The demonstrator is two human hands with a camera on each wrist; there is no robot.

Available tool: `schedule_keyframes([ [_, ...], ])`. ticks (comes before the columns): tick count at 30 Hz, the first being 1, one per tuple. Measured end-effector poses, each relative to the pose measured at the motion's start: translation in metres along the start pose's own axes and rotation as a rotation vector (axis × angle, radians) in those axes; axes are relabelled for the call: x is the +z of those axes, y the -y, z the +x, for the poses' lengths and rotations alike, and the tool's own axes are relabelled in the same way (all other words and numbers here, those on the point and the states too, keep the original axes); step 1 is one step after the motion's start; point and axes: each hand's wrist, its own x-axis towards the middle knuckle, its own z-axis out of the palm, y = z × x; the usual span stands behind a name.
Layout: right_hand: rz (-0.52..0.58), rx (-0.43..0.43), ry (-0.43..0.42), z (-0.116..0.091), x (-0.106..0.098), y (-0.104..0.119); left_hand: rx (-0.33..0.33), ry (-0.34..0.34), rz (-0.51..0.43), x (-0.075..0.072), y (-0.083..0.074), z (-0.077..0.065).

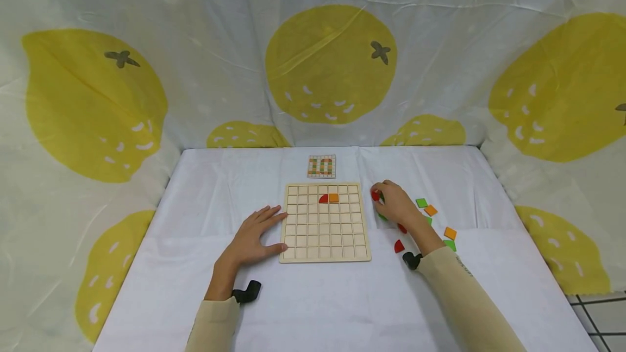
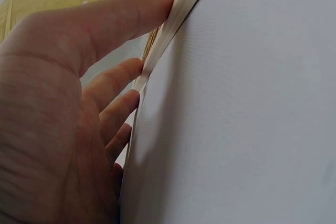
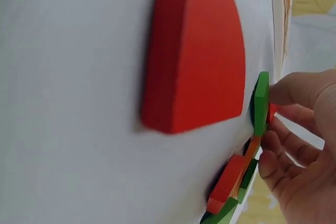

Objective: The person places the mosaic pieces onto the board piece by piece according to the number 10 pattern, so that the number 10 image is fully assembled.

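A square board of pale wood, cut into a grid of shallow cells, lies flat near the middle of the white-cloth-covered table. In its second row from the far edge, a red quarter-round piece sits just beside an orange square tile.

The person's left hand rests at the board's left edge, its fingers extended and the thumb spread wide from them; thumb and index fingertip touch the rim. The right hand is just beyond the board's right edge, its fingers bent and narrow, with a small red piece pinched between thumb and index finger. Whether that piece is off the cloth cannot be told.

A green piece lies under this hand, partly hidden. Towards the table's right edge lie a green square tile touching or nearly touching an orange square, and a second such pair, orange and green, nearer the table's near edge. A loose red quarter-round lies near the right wrist.

Between board and far table edge lies a small printed grid card.
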Motion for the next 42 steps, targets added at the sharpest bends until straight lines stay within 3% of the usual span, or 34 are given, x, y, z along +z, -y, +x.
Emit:
schedule_keyframes([
  [10,0.036,0.057,0.039,0.0,-0.003,-0.005,0.007,-0.011,0.021,-0.001,0.001,0.001],
  [22,0.056,0.032,0.029,-0.002,-0.005,-0.009,0.004,-0.009,0.008,0.002,0.004,0.001],
  [32,0.139,-0.018,-0.035,0.007,0.004,0.012,0.006,-0.009,0.01,0.001,0.004,0.001],
  [42,0.133,-0.012,0.011,0.021,0.018,0.042,0.002,-0.01,0.009,0.003,0.003,0.001],
])
